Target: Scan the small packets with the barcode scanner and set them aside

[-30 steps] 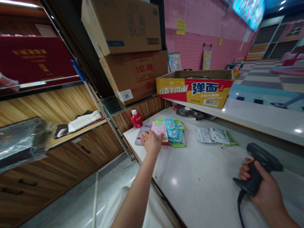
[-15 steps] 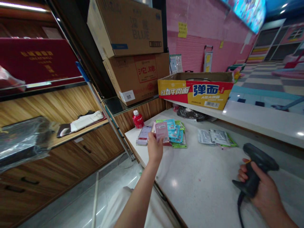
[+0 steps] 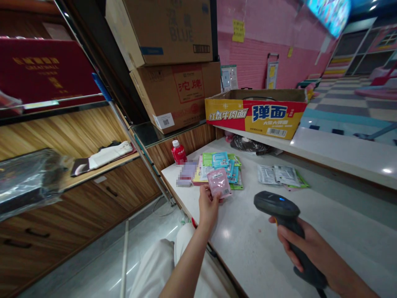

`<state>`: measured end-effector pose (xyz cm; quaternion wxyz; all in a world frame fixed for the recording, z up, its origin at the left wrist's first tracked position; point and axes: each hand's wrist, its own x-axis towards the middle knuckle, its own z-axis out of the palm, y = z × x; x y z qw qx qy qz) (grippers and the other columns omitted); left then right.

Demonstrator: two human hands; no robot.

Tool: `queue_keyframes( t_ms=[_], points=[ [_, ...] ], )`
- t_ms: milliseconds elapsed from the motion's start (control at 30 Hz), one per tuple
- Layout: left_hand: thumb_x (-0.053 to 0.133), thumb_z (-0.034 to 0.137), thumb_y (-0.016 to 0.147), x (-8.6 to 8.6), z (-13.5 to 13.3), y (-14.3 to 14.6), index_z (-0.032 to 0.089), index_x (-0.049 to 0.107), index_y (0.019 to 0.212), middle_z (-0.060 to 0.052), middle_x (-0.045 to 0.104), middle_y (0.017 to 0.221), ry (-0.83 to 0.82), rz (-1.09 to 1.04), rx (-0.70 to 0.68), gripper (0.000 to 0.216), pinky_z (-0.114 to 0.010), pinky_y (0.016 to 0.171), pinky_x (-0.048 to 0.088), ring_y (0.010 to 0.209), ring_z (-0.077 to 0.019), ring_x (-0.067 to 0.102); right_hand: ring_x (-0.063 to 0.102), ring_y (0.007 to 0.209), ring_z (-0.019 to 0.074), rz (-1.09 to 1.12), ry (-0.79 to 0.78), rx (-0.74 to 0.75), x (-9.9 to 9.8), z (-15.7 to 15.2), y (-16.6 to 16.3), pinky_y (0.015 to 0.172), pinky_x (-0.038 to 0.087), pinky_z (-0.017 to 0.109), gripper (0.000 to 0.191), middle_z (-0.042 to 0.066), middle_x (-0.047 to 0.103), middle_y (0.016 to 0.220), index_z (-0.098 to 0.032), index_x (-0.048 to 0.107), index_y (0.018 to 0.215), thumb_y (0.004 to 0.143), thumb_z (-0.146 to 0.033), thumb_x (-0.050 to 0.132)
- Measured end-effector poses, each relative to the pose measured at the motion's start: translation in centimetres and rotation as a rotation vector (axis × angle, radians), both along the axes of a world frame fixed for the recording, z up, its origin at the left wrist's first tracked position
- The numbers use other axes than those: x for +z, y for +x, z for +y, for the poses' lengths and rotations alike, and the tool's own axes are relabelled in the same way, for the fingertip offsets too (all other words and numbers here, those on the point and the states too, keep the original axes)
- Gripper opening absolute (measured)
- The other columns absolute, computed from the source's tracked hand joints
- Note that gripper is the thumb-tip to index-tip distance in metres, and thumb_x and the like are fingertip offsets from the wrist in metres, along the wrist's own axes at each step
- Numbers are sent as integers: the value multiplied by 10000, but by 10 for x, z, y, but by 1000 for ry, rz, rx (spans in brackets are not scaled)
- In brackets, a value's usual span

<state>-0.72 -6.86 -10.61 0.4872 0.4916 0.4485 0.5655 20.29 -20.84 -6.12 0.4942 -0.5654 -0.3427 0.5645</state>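
My left hand is closed on a pink sachet, held up over the near left part of the white counter. My right hand grips the handle of a black barcode scanner, whose head points left toward the sachet, a short gap away. Behind the sachet lies a pile of blue, green and pink sachets. A second small pile of grey sachets lies further right.
A red bottle with a white cap and a phone sit at the counter's far left corner. An open yellow-and-red carton stands on the raised ledge, a dark bag below it. Stacked cardboard boxes and wooden shelves fill the left.
My left hand picked the pink sachet off the pile and drew it back toward me. My right hand swung the scanner left and forward, toward the sachet.
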Motion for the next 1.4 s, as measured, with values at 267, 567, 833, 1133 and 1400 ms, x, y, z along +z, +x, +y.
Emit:
queue_keyframes(
  t_ms=[267,567,833,1133,1400],
  points=[
    [645,291,736,1,-1,1,204,411,926,-28,637,873,5,75,50,314,-279,594,556,721,-158,655,407,291,70,-60,-39,76,2,-5,-5,279,362,191,402,-75,512,502,-200,593,946,728,-522,695],
    [650,305,719,1,1,2,218,381,898,-5,634,813,-18,4,12,335,-263,544,534,672,-154,643,421,314,74,-25,-38,79,6,-4,-5,287,372,196,404,-71,520,531,-199,586,955,727,-512,703],
    [688,369,727,8,-3,3,191,468,955,-24,657,874,18,-30,-71,363,-250,582,543,665,-131,647,458,360,88,57,-2,-199,-8,16,21,302,381,199,427,-60,556,554,-197,602,946,681,-492,759],
    [719,291,726,21,8,76,153,502,990,-42,686,804,-238,-255,-312,368,-316,679,581,647,-144,677,473,415,72,326,239,-535,-28,23,66,354,399,167,326,-53,568,559,-189,637,900,672,-363,793],
    [697,111,705,17,53,153,146,518,874,19,624,609,-295,-201,-321,249,-225,569,523,518,-98,615,473,420,74,366,292,-607,-34,27,68,358,398,168,289,-48,568,561,-181,641,896,702,-350,773]
  ],
)
